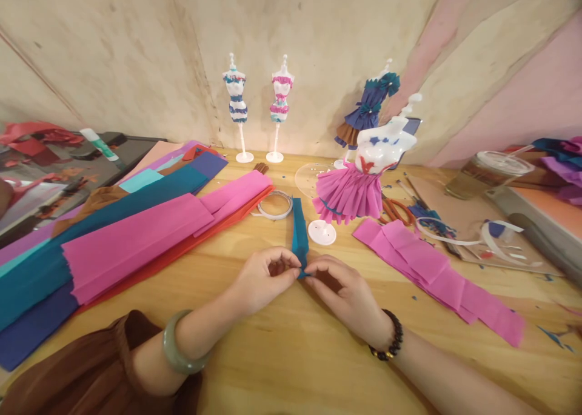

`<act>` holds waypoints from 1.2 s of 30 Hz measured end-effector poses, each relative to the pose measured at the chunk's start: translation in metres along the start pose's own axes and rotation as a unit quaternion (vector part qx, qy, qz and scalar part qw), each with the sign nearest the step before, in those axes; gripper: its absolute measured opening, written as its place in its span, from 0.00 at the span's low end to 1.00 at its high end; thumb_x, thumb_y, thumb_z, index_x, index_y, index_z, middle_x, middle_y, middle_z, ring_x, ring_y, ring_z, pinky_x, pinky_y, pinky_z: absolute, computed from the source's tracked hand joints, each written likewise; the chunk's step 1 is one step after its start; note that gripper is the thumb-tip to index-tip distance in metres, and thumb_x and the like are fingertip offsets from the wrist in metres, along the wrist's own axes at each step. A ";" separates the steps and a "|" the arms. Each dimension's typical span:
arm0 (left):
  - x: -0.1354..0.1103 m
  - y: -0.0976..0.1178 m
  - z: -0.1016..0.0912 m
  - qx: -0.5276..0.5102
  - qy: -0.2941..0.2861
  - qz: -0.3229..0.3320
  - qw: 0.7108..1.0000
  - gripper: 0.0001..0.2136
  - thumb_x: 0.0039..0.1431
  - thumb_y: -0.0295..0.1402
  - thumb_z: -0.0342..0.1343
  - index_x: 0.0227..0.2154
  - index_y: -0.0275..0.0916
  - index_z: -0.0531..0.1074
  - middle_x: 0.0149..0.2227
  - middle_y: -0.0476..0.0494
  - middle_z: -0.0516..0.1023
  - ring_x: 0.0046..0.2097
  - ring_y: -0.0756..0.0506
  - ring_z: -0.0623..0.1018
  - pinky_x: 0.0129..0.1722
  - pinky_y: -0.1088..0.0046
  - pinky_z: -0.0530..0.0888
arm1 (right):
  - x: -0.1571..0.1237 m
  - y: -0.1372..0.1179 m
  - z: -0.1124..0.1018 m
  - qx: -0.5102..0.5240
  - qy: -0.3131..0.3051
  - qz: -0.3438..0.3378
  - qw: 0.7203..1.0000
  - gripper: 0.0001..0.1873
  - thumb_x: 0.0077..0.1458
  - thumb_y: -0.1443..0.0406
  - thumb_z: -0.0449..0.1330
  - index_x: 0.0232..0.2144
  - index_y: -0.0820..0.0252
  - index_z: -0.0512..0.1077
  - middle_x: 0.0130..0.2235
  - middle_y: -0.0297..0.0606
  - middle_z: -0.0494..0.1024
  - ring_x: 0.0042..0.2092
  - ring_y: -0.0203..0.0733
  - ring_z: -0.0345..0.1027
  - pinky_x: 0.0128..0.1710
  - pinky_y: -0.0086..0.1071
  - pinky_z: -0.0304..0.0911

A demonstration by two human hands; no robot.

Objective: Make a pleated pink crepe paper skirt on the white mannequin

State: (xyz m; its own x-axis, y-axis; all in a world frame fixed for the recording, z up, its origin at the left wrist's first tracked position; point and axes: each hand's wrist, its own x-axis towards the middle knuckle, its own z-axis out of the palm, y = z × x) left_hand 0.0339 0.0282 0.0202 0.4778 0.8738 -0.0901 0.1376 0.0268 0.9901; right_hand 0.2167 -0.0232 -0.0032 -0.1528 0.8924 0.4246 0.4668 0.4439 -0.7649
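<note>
A narrow teal crepe paper strip (299, 230) lies on the wooden table, its near end pinched between both hands. My left hand (268, 278), with a jade bangle on the wrist, closes thumb and forefinger on that end. Directly beside it, my right hand (343, 288) grips the same end in a pinch; a dark beaded bracelet circles its wrist. Just past the strip stand a roll of double-sided tape (274, 205) and a small white mannequin (386, 145) in a pleated pink paper skirt (350, 192).
Folded crepe paper sheets (136, 239) spread across the left. Pink paper strips (436, 275) and orange-handled scissors (397, 212) lie at right, near a lidded drink cup (488, 175). Along the wall stand two mannequins (236, 106) and a teal-dressed one (370, 103). A glue stick (100, 144) is far left.
</note>
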 end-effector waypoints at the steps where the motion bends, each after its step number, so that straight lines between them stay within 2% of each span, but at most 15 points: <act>1: 0.000 0.000 0.000 -0.012 0.001 -0.008 1.000 0.03 0.47 0.30 0.60 0.26 0.36 0.74 0.26 0.50 0.76 0.29 0.51 0.72 0.31 0.76 0.68 | 0.000 0.001 0.000 -0.002 0.002 0.002 1.000 0.06 0.57 0.71 0.61 0.36 0.56 0.74 0.35 0.36 0.80 0.37 0.38 0.74 0.39 0.30 0.69; 11: 0.001 0.004 -0.001 -0.039 0.001 -0.053 0.998 0.05 0.45 0.29 0.64 0.26 0.37 0.75 0.26 0.50 0.78 0.29 0.50 0.75 0.31 0.76 0.71 | 0.000 0.003 0.002 -0.038 0.015 -0.051 0.998 0.07 0.58 0.72 0.61 0.37 0.56 0.74 0.34 0.37 0.80 0.36 0.40 0.74 0.37 0.32 0.69; 18: 0.002 0.010 0.001 -0.059 0.004 -0.113 0.992 0.03 0.45 0.26 0.62 0.25 0.35 0.74 0.24 0.53 0.75 0.27 0.53 0.71 0.31 0.78 0.67 | 0.000 0.005 0.001 -0.048 0.020 -0.074 0.996 0.06 0.59 0.71 0.60 0.38 0.56 0.74 0.33 0.37 0.80 0.36 0.40 0.74 0.36 0.33 0.70; 24: 0.002 0.008 0.000 -0.041 -0.007 -0.105 0.994 0.03 0.46 0.28 0.62 0.26 0.36 0.75 0.25 0.51 0.76 0.28 0.52 0.72 0.31 0.77 0.67 | -0.002 0.006 0.002 -0.042 0.018 -0.068 0.997 0.06 0.59 0.71 0.60 0.37 0.56 0.75 0.34 0.38 0.80 0.36 0.41 0.73 0.37 0.34 0.70; 29: -0.001 0.004 -0.002 0.029 -0.024 -0.047 0.998 0.06 0.51 0.33 0.59 0.30 0.36 0.76 0.29 0.48 0.77 0.31 0.49 0.74 0.33 0.74 0.69 | -0.001 0.004 0.001 -0.028 0.020 -0.040 0.999 0.06 0.58 0.71 0.62 0.36 0.56 0.76 0.34 0.37 0.80 0.37 0.40 0.74 0.37 0.32 0.70; 33: -0.005 0.000 -0.002 0.161 0.001 0.078 0.984 0.08 0.51 0.34 0.62 0.35 0.39 0.78 0.34 0.45 0.78 0.34 0.47 0.74 0.35 0.72 0.71 | 0.001 0.001 0.000 -0.010 0.024 -0.024 0.999 0.05 0.57 0.71 0.62 0.35 0.57 0.77 0.34 0.38 0.80 0.37 0.39 0.74 0.37 0.31 0.71; 36: -0.006 -0.001 -0.002 0.221 -0.001 0.158 0.962 0.06 0.54 0.31 0.61 0.35 0.40 0.78 0.37 0.45 0.80 0.39 0.46 0.76 0.42 0.70 0.72 | 0.002 0.000 0.000 -0.013 0.018 -0.010 1.000 0.05 0.57 0.70 0.61 0.34 0.56 0.76 0.34 0.38 0.80 0.36 0.40 0.75 0.38 0.32 0.71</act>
State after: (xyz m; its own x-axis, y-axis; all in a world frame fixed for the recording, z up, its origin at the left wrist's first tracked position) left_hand 0.0296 0.0241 0.0201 0.5576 0.8037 0.2076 0.3409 -0.4497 0.8255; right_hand 0.2168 -0.0218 -0.0024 -0.1317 0.8795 0.4572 0.4859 0.4593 -0.7436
